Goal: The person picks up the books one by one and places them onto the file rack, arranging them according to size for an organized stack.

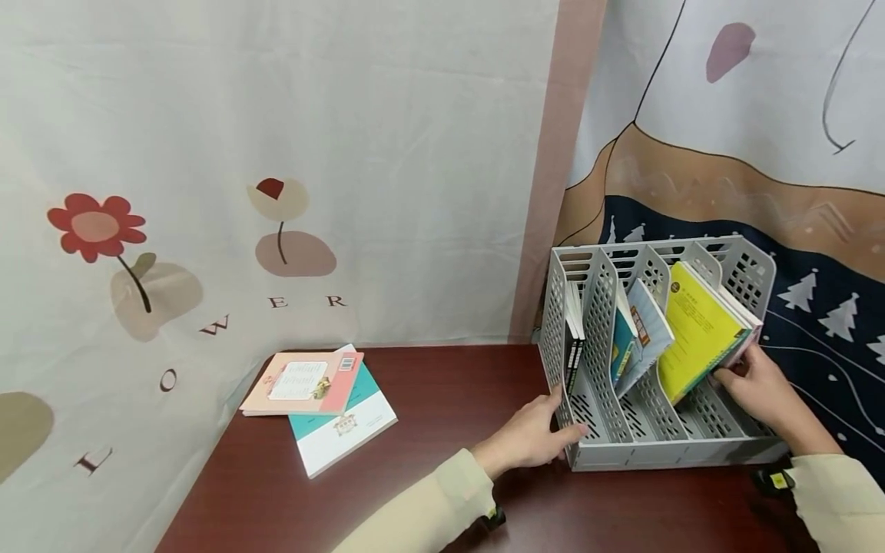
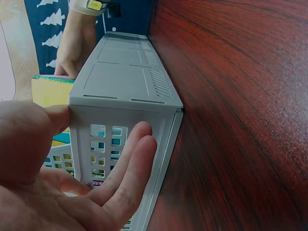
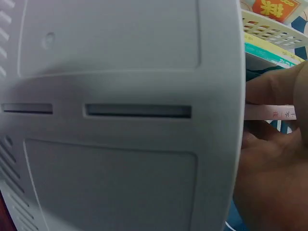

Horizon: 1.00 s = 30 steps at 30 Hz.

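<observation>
A grey divided file rack (image 1: 677, 455) stands on the table at the right, its slots facing up and forward. My left hand (image 1: 528, 434) holds its front left corner, thumb at the front edge and fingers (image 2: 139, 163) along the perforated side wall. My right hand (image 1: 764, 392) reaches into the rightmost slots and pinches a thin pale-pink book (image 3: 269, 112) by its spine, between thumb and fingers. Just left of it leans a yellow book (image 1: 698, 330). A light-blue booklet (image 1: 644, 336) and a teal book (image 1: 622, 346) lean in a middle slot; thin dark-spined books (image 1: 573, 346) stand in the leftmost.
Left on the dark red wooden table (image 1: 442, 384), a pink book (image 1: 339, 376) lies across a teal-and-white book (image 1: 346, 442). A printed white curtain (image 1: 415, 192) hangs behind the table, and a navy cloth with white trees (image 1: 802, 292) hangs behind and right of the rack.
</observation>
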### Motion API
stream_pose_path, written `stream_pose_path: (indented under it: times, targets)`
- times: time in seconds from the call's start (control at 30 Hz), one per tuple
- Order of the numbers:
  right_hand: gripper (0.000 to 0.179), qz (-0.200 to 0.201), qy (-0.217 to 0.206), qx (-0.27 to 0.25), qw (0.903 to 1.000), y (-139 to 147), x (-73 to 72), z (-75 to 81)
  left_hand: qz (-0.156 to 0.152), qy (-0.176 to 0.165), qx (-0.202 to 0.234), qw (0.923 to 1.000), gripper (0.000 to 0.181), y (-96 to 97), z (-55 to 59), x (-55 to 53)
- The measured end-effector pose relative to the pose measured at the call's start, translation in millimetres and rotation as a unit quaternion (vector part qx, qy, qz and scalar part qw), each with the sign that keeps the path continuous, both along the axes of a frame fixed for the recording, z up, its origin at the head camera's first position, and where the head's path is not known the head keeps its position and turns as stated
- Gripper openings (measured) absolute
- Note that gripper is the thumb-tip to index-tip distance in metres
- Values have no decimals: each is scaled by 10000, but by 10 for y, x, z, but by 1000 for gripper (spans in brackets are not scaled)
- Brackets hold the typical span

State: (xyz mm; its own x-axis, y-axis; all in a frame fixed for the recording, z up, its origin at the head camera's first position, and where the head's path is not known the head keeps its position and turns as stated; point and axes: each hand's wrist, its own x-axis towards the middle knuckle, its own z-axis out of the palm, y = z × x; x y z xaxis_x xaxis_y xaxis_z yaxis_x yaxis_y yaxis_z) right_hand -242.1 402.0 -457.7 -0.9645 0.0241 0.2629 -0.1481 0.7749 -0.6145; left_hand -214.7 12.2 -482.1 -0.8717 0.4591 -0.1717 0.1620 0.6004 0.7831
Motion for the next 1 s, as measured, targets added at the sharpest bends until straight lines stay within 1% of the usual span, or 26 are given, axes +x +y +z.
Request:
stream_pose_path:
  times: [0.13, 0.23, 0.3, 0.33, 0.37, 0.43, 0.5, 0.57, 0.6, 0.63, 0.67, 0.73, 0.77, 0.8, 0.87, 0.9, 1.0]
  targets:
    - [67, 18, -366, 237, 9990, 35, 31, 23, 40, 79, -79, 9999, 91, 5, -12, 5]
    - [62, -95, -639, 497, 9967, 38, 123, 53, 45, 171, -164, 9997, 90, 8, -39, 14]
    - [57, -380, -648, 712, 9946, 16, 211, 73, 41, 247, -216, 9995, 89, 3, -66, 19]
    - [54, -612, -582, 815, 9931, -9, 265, 77, 35, 290, -223, 9993, 89, -4, -82, 21]
    - [51, -894, -498, 907, 9906, -42, 314, 83, 37, 345, -221, 9992, 88, -15, -98, 24]
    - [45, -1480, -144, 1044, 9834, -129, 414, 92, 47, 390, -87, 9992, 85, -45, -129, 24]
    - [40, -1980, 381, 1049, 9738, -243, 507, 85, 55, 448, 171, 9988, 79, -85, -154, 18]
    - [37, -2219, 976, 1011, 9649, -355, 594, 102, 92, 522, 439, 9976, 72, -135, -168, 4]
    - [34, -2198, 1316, 994, 9615, -411, 637, 113, 120, 505, 603, 9968, 68, -166, -169, -4]
    - [32, -2104, 1638, 940, 9592, -467, 678, 123, 154, 502, 752, 9958, 64, -199, -168, -15]
    - [31, -1913, 1998, 890, 9569, -529, 711, 130, 199, 529, 857, 9947, 61, -234, -169, -27]
    - [28, -1399, 2530, 736, 9545, -682, 766, 150, 333, 529, 1052, 9925, 55, -320, -154, -48]
    - [27, -1079, 2708, 646, 9544, -775, 789, 151, 408, 512, 1137, 9914, 52, -370, -141, -56]
    - [27, -716, 2798, 536, 9559, -879, 812, 146, 477, 510, 1210, 9902, 49, -421, -130, -62]
    - [31, -23, 2804, 280, 9595, -1115, 859, 116, 601, 562, 1317, 9879, 44, -523, -109, -70]
    - [35, 278, 2740, 157, 9612, -1242, 884, 93, 641, 582, 1374, 9867, 43, -575, -99, -70]
    - [48, 1084, 2542, -139, 9610, -1620, 957, 6, 722, 610, 1525, 9838, 41, -723, -99, -78]
